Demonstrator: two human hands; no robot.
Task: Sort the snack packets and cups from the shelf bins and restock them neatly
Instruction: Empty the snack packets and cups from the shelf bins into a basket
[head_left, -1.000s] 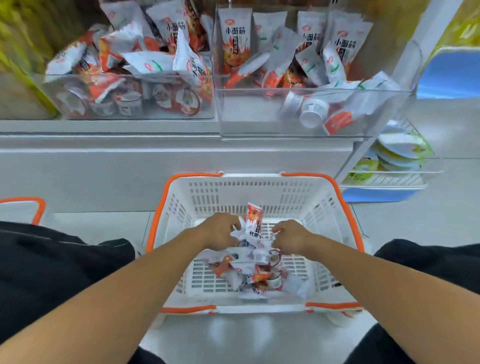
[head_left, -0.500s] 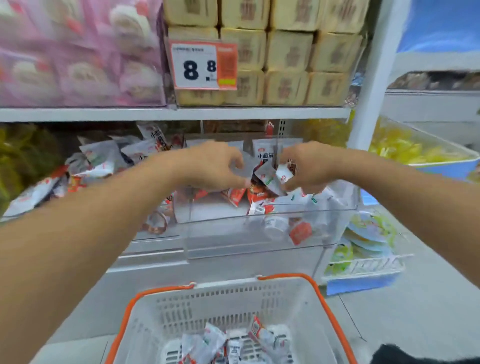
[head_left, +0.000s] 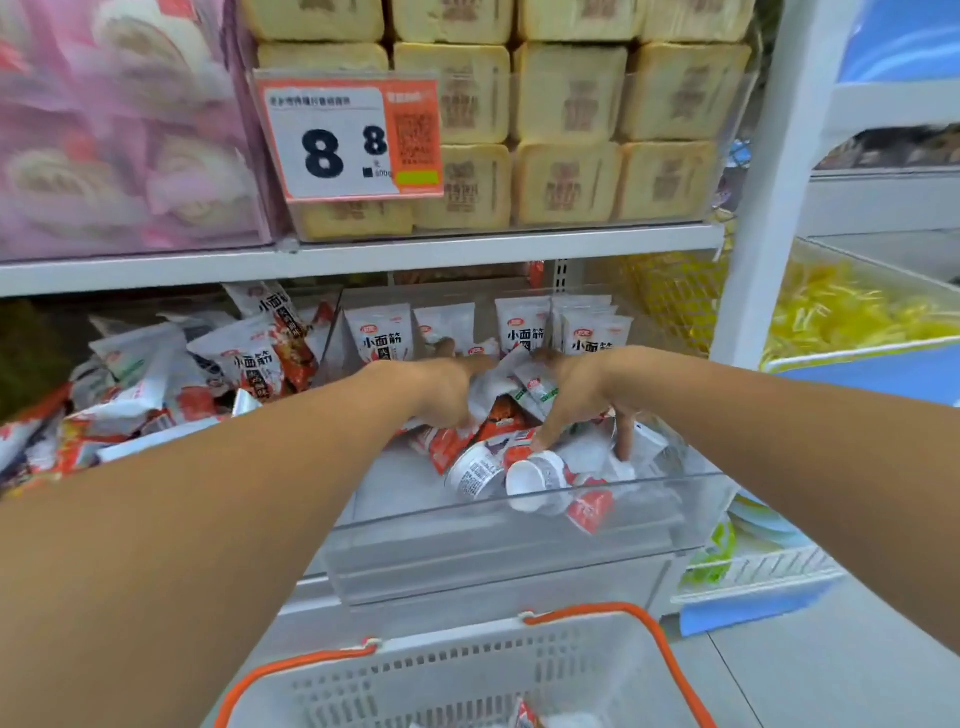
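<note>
Both my hands reach into the clear right-hand bin (head_left: 519, 545) on the lower shelf. My left hand (head_left: 441, 387) grips a bunch of white and red snack packets (head_left: 488, 382) over the pile. My right hand (head_left: 584, 397) spreads straight fingers down onto the loose packets and touches a white cup (head_left: 537, 480). A second cup (head_left: 474, 472) lies on its side beside it. Upright packets (head_left: 382, 335) stand in a row at the bin's back. The left-hand bin (head_left: 156, 384) holds a jumbled heap of the same packets. The white basket (head_left: 467, 675) sits below me.
A price tag reading 8.8 (head_left: 353, 135) hangs on the upper shelf in front of stacked tan boxes (head_left: 566, 104). A white shelf post (head_left: 769, 182) stands right of the bin. Beyond it are a bin of yellow snacks (head_left: 857, 306) and a low wire rack (head_left: 753, 571).
Both hands lifted a bunch of packets out of the basket and carried them up into the right-hand bin. My right hand's fingers have since spread over the pile.
</note>
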